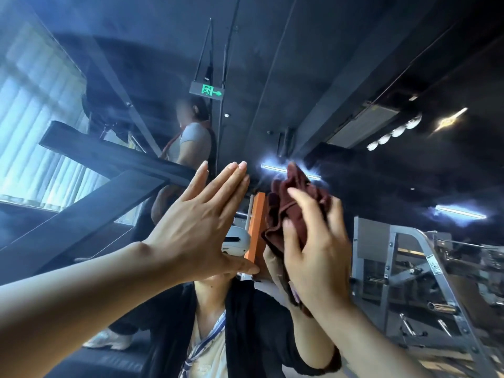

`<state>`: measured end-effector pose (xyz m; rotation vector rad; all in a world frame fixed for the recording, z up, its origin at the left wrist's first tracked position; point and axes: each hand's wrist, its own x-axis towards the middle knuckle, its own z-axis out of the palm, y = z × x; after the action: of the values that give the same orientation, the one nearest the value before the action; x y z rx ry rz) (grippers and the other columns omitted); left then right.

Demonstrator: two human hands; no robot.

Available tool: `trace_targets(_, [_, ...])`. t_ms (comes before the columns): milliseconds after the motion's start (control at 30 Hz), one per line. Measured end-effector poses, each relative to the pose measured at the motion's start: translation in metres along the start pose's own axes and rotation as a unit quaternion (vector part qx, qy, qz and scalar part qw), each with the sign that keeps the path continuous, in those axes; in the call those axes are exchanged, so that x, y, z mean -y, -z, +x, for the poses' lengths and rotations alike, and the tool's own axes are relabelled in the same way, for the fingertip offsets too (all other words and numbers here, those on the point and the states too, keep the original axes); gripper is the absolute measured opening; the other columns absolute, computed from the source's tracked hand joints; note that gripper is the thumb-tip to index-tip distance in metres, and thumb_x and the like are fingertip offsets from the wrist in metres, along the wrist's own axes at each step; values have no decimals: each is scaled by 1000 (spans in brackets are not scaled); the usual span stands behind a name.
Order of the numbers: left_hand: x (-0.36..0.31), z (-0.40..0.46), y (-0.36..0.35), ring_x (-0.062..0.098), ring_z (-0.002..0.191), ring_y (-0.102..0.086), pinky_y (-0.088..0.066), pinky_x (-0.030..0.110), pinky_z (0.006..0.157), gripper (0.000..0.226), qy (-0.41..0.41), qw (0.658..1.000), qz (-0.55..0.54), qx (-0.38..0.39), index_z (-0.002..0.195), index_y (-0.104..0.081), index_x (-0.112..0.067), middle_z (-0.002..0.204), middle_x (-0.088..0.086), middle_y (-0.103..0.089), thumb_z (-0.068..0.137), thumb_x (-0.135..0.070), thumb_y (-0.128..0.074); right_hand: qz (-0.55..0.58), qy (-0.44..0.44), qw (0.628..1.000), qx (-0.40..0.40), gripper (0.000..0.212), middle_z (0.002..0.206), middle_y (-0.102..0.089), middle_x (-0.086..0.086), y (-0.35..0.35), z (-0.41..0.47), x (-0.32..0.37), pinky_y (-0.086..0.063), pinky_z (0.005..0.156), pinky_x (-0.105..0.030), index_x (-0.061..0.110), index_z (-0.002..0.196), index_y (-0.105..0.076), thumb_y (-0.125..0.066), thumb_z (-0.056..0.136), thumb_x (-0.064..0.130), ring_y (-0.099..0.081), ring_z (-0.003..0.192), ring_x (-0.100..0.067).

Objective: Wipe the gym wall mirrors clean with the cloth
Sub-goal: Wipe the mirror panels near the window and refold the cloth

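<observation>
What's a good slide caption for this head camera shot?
Right hand wipes mirror with maroon cloth; left hand braces flat.

The mirror [313, 77] is filling the far view, and both hands are lying against it. The left hand [201, 214] is resting flat on the glass, fingers pointing up and to the right. Just to its right, the right hand [313, 241] is pressing the cloth [293, 203] onto the mirror, the cloth sitting between palm and glass and sticking out above the fingers. In the reflection, an exit sign [207, 90] is hanging above the hands, a second person [191, 143] is standing below it, blinds [32, 132] are lying far left, and gym machines [425, 282] are standing at the right.
</observation>
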<state>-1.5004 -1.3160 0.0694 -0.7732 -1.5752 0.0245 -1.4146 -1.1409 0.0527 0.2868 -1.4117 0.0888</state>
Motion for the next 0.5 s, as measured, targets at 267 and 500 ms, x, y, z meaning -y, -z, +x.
trace_targets(267, [-59, -41, 43, 13, 115, -64, -49, 37, 99, 57, 210, 867, -442, -98, 120, -66, -23, 122, -9, -67, 86, -66, -51, 353, -263, 878, 189, 62, 142, -54, 16, 44, -10, 45, -36, 116, -30, 43, 135, -59, -48, 78, 20, -45, 132, 6])
trace_targets(500, [-80, -50, 72, 16, 74, -68, -56, 23, 66, 14, 366, 547, -753, 10, 101, -65, 2, 91, 13, -71, 89, -4, -68, 406, -431, 778, 212, 37, 120, -70, 2, 64, -2, 58, -58, 86, -27, 27, 126, -66, -61, 93, 11, -71, 102, -10])
